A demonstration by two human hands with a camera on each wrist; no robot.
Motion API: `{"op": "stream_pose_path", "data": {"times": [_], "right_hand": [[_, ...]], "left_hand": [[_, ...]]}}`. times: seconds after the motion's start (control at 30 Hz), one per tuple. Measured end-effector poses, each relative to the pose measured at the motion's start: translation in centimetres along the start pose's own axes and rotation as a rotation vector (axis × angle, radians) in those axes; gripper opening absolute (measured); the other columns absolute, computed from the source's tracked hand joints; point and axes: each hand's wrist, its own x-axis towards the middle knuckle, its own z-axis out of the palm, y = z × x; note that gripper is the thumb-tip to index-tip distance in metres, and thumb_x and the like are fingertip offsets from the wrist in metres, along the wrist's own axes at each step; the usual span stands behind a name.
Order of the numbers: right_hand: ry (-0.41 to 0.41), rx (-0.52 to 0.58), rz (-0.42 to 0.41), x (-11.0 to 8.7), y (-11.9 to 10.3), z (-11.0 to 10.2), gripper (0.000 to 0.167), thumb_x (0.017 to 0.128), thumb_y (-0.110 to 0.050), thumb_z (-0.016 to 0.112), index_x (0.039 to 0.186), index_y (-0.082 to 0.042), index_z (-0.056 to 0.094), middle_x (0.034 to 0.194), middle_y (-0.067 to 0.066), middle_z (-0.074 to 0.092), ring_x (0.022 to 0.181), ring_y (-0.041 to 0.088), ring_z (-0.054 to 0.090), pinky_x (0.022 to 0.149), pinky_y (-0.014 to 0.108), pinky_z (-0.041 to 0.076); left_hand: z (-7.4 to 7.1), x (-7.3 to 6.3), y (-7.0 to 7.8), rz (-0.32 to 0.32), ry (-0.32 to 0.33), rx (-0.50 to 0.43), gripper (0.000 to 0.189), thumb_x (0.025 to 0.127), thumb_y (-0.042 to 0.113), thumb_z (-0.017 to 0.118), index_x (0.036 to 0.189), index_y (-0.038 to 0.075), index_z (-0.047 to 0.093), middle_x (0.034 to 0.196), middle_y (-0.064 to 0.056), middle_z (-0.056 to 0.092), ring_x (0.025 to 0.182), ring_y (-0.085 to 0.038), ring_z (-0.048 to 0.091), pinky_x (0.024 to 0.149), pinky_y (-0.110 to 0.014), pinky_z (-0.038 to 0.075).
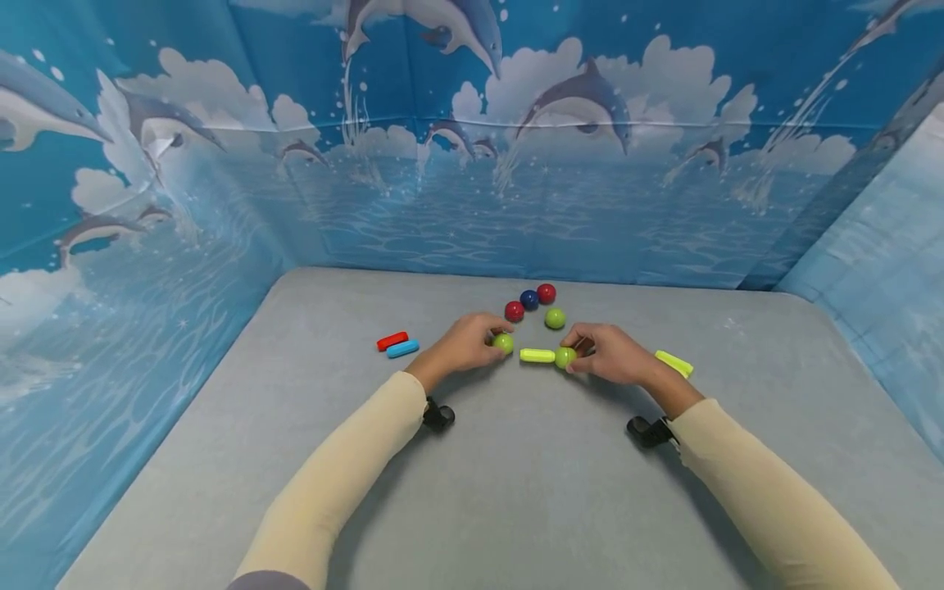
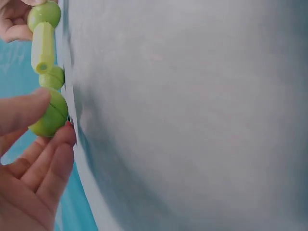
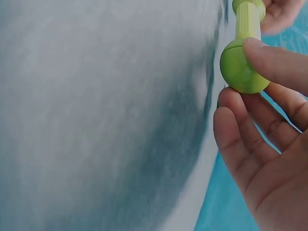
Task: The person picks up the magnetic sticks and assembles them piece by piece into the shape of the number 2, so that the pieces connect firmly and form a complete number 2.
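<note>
Pinched between the thumb and fingers of my left hand [image 1: 469, 341] is a green ball [image 1: 504, 343]. My right hand [image 1: 606, 353] grips a second green ball [image 1: 565, 357], with a yellow-green rod [image 1: 537, 356] joined to its left side. The rod's free end points toward the left hand's ball, with a small gap between them in the head view. That end shows a small hole in the left wrist view, where the rod [image 2: 43, 50] appears beyond the left ball [image 2: 50, 115]. A third green ball [image 1: 555, 318] lies just behind the hands.
Two red balls [image 1: 514, 311] and a dark blue ball [image 1: 529, 300] sit farther back on the grey table [image 1: 472, 492]. Left of the hands lie a red rod [image 1: 392, 341] and a blue rod [image 1: 402, 349]. Yellow-green rods [image 1: 674, 363] rest beside the right wrist. Dolphin-print curtains [image 1: 472, 205] surround the table.
</note>
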Motion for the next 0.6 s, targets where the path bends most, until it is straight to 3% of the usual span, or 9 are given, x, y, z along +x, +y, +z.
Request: {"op": "stream_pose_path", "data": {"times": [0.1, 0.23, 0.6], "right_hand": [[-0.002, 0.004, -0.015, 0.3, -0.3, 0.3, 0.022, 0.088, -0.009, 0.073, 0.110, -0.007, 0.066, 0.112, 0.014, 0.070, 0.100, 0.025, 0.067, 0.074, 0.033, 0.055], [-0.002, 0.012, -0.023, 0.6, -0.3, 0.5, 0.025, 0.089, -0.009, 0.072, 0.112, -0.005, 0.065, 0.114, 0.016, 0.069, 0.101, 0.027, 0.067, 0.075, 0.034, 0.056], [-0.004, 0.018, 0.002, 1.5, -0.7, 0.5, 0.027, 0.089, -0.009, 0.073, 0.114, -0.005, 0.065, 0.115, 0.017, 0.068, 0.103, 0.027, 0.066, 0.076, 0.034, 0.056]], "left_hand": [[-0.2, -1.3, -0.6, -0.046, 0.016, -0.029, 0.034, 0.092, 0.012, 0.069, 0.126, 0.009, 0.067, 0.129, -0.009, 0.066, 0.111, -0.025, 0.065, 0.095, -0.038, 0.054], [0.0, -1.9, -1.2, -0.086, 0.040, -0.069, 0.030, 0.090, 0.010, 0.069, 0.120, 0.008, 0.069, 0.124, -0.010, 0.068, 0.104, -0.022, 0.066, 0.086, -0.032, 0.056], [0.6, -2.0, -1.2, -0.137, 0.068, -0.148, 0.032, 0.088, 0.012, 0.073, 0.119, 0.011, 0.067, 0.121, -0.010, 0.068, 0.103, -0.022, 0.066, 0.075, -0.027, 0.056]]}}
